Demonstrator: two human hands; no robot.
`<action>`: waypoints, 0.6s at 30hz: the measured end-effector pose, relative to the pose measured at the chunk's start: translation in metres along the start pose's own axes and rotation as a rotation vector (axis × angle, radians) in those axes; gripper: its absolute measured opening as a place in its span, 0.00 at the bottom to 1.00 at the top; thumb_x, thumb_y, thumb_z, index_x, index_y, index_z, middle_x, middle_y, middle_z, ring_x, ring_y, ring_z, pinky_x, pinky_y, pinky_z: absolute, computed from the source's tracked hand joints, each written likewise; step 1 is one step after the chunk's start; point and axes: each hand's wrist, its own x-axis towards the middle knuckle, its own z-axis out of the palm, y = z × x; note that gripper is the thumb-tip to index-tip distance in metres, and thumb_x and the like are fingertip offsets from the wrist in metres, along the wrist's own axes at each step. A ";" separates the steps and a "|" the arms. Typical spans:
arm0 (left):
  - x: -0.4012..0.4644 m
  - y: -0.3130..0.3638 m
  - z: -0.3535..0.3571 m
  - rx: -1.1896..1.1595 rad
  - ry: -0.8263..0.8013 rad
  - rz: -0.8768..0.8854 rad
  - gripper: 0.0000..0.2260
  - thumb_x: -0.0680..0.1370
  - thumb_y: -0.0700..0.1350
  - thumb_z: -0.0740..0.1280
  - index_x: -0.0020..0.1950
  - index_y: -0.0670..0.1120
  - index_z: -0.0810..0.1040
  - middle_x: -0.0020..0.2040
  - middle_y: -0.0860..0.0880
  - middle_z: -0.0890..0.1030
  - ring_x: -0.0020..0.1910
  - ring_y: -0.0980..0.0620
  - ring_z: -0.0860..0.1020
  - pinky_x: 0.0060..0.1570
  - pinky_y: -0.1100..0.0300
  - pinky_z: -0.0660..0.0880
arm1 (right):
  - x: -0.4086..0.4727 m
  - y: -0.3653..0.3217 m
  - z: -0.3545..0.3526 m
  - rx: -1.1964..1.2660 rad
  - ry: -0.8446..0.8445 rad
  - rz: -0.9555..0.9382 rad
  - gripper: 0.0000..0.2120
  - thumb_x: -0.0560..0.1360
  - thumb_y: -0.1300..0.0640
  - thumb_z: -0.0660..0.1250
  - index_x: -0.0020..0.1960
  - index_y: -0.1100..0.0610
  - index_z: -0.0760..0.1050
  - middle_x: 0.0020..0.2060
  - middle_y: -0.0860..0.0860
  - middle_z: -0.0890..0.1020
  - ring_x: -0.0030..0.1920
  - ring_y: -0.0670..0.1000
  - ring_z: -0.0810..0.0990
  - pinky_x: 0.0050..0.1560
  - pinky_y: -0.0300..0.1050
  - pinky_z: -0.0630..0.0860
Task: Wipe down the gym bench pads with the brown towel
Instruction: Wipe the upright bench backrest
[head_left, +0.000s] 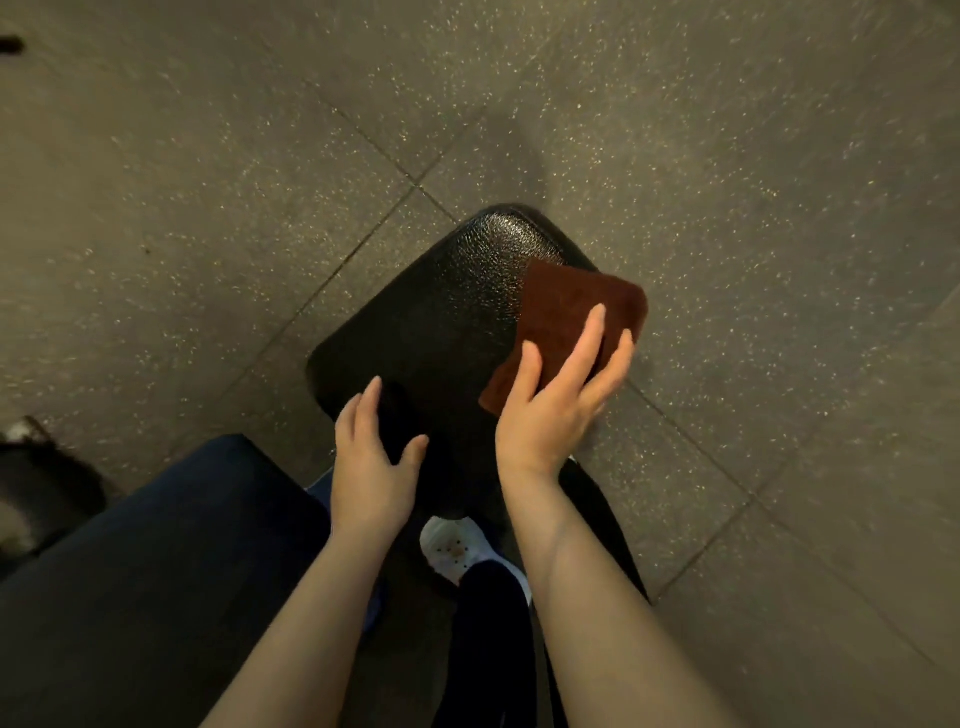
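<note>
Speckled floor (208, 182) below, my flat-fingered right hand (556, 395) presses the brown towel (571, 306) on the black pad (441, 322), mid-wipe, left hand (371, 467) relaxed beside; next, sweep across.

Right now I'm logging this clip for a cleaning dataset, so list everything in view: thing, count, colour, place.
bench pad: one, black and glossy, centre of view, angled toward the upper right
brown towel: one, folded flat, on the pad's right edge, partly overhanging it
second pad: one, dark navy, lower left
floor: grey speckled tiles with diagonal seams, all around
dark object: one, blurred, left edge; cannot tell what it is
shoe: one, white, below the bench pad
trouser leg: one, dark, bottom centre
left hand: fingers relaxed, at the pad's near edge, holding nothing
right hand: fingers straight, pressing on the towel
</note>
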 end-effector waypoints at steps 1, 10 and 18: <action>-0.006 -0.008 -0.002 -0.010 0.015 0.019 0.33 0.80 0.45 0.69 0.80 0.56 0.55 0.79 0.50 0.58 0.74 0.51 0.65 0.68 0.49 0.71 | -0.010 -0.002 0.005 0.054 0.015 0.062 0.32 0.80 0.51 0.65 0.79 0.52 0.55 0.75 0.63 0.58 0.73 0.63 0.63 0.69 0.59 0.68; -0.038 -0.067 -0.007 -0.116 0.174 0.011 0.24 0.81 0.41 0.66 0.76 0.54 0.67 0.69 0.52 0.70 0.60 0.57 0.75 0.57 0.60 0.73 | -0.127 0.018 0.030 0.046 -0.115 0.275 0.39 0.78 0.59 0.67 0.79 0.46 0.46 0.78 0.61 0.54 0.75 0.63 0.62 0.68 0.56 0.69; -0.058 -0.103 -0.031 0.022 0.220 -0.012 0.24 0.81 0.40 0.66 0.76 0.51 0.67 0.70 0.49 0.71 0.63 0.53 0.75 0.60 0.56 0.72 | -0.139 0.023 0.009 0.205 -0.203 0.359 0.33 0.80 0.67 0.62 0.79 0.49 0.54 0.79 0.55 0.53 0.77 0.54 0.57 0.68 0.56 0.72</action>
